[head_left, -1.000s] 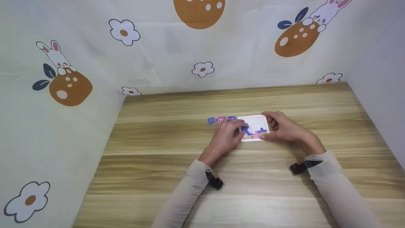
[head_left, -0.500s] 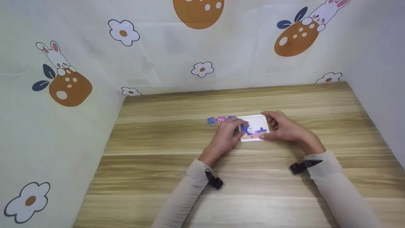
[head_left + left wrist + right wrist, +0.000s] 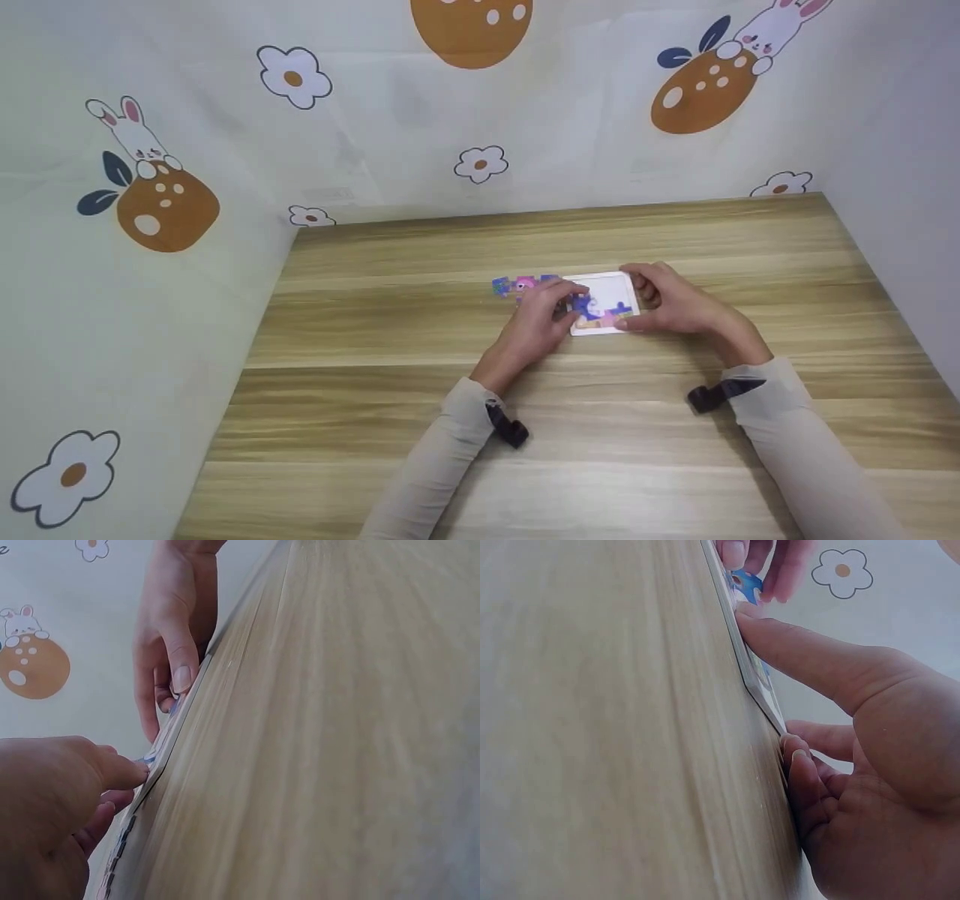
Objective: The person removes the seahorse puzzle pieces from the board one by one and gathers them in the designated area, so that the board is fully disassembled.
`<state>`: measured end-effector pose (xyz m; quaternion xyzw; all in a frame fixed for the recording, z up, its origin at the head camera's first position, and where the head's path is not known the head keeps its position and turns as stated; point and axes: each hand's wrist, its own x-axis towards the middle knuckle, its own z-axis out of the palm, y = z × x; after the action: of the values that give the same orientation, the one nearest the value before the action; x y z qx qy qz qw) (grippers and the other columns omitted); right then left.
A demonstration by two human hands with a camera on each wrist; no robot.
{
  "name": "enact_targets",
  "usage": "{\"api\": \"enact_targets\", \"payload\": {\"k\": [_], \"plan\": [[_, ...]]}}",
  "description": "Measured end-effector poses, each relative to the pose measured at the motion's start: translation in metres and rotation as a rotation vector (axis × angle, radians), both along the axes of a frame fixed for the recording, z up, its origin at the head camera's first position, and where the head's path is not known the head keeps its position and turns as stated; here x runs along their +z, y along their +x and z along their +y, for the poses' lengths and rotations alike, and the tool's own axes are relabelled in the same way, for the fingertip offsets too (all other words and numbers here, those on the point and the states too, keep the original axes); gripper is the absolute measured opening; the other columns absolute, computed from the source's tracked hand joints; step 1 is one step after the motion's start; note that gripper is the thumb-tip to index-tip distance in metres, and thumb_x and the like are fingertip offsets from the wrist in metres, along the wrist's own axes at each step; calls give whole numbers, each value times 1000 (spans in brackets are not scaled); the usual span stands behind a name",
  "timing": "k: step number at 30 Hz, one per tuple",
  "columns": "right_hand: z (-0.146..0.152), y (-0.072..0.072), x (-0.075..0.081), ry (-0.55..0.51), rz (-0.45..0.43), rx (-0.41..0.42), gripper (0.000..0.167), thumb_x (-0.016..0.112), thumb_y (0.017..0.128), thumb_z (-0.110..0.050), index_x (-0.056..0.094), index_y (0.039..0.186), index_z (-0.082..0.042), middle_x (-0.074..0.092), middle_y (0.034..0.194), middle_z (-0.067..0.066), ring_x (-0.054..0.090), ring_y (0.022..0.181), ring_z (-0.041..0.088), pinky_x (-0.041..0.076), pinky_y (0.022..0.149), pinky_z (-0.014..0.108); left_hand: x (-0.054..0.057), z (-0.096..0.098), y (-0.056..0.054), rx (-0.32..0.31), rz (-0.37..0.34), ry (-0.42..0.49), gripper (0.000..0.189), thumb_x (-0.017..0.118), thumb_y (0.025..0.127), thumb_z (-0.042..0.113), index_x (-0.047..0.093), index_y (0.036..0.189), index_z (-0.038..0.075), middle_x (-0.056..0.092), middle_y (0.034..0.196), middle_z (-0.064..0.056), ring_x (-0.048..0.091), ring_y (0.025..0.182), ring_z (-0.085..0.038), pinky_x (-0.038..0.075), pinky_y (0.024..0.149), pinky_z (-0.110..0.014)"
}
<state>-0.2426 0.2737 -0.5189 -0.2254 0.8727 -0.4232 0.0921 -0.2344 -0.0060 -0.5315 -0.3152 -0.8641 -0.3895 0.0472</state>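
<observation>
A small white jigsaw puzzle tray (image 3: 611, 287) lies on the wooden table, with blue, pink and orange pieces along its near side and a bare white area above. My right hand (image 3: 679, 304) grips the tray's right side, thumb over the near right corner and fingers at the far right edge. Over the left side is my left hand (image 3: 531, 313), its thumb and index finger pinching a blue puzzle piece (image 3: 748, 586). That piece stands tilted up from the tray in the right wrist view. The left hand partly hides the tray's left edge.
Several loose puzzle pieces (image 3: 524, 283) lie in a row just left of the tray, partly covered by the left hand. The wooden table (image 3: 375, 315) meets a printed cloth wall (image 3: 390, 150) at the back and sides.
The left index finger has shifted slightly right over the tray since the first frame. The right hand and the tray stay in place.
</observation>
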Motion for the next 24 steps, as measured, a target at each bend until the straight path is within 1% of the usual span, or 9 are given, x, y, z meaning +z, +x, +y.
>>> {"api": "enact_targets", "payload": {"k": [4, 9, 11, 15, 17, 19, 22, 24], "plan": [[1, 0, -1, 15, 4, -3, 86, 96, 82, -14, 50, 151, 10, 51, 117, 17, 48, 100, 23, 43, 82, 24, 1, -1, 0, 0, -6, -7, 36, 77, 96, 1, 75, 132, 7, 77, 119, -10, 72, 103, -21, 59, 92, -27], [0, 2, 1, 13, 5, 0, 88, 96, 81, -16, 51, 151, 9, 53, 116, 17, 48, 100, 24, 42, 83, 24, 2, -7, -1, 23, -16, -16, 39, 77, 97, 6, 73, 136, 11, 76, 131, -8, 72, 119, -21, 57, 108, -31], [0, 2, 2, 13, 2, -1, 88, 96, 81, -16, 50, 152, 8, 53, 117, 18, 48, 100, 24, 42, 83, 25, 2, -11, -1, 35, -11, -6, 39, 78, 98, 8, 73, 136, 11, 76, 132, -8, 72, 121, -21, 56, 111, -33], [0, 1, 2, 9, -5, 2, 87, 95, 82, -15, 50, 151, 9, 53, 117, 18, 48, 100, 24, 42, 82, 25, 1, -23, -2, 56, 6, 32, 37, 78, 99, 10, 72, 136, 8, 77, 129, -9, 73, 117, -22, 58, 106, -36], [-1, 0, 2, -7, 0, 11, 83, 96, 81, -13, 52, 148, 9, 53, 113, 18, 48, 97, 24, 42, 80, 25, 2, -29, -2, 67, 14, 50, 36, 78, 99, 9, 73, 135, 6, 78, 128, -11, 74, 114, -23, 60, 101, -35], [-1, -1, 2, -24, -1, 23, 79, 96, 80, -12, 55, 144, 9, 52, 109, 17, 47, 93, 24, 42, 77, 25, 3, -35, -3, 79, 16, 70, 36, 78, 99, 9, 73, 134, 5, 78, 124, -11, 75, 108, -24, 62, 93, -35], [-2, -2, 1, -44, 1, 38, 74, 97, 79, -10, 58, 140, 8, 52, 105, 17, 47, 89, 24, 42, 75, 26, 5, -44, -2, 98, -13, 107, 36, 77, 98, 8, 73, 134, 6, 77, 123, -11, 75, 103, -24, 64, 85, -34], [-2, -1, 2, -42, 0, 39, 75, 97, 80, -11, 57, 141, 8, 51, 106, 16, 47, 90, 23, 42, 75, 25, 6, -50, -2, 112, -41, 134, 37, 78, 98, 7, 73, 134, 6, 77, 123, -11, 75, 103, -24, 64, 85, -34]]}}
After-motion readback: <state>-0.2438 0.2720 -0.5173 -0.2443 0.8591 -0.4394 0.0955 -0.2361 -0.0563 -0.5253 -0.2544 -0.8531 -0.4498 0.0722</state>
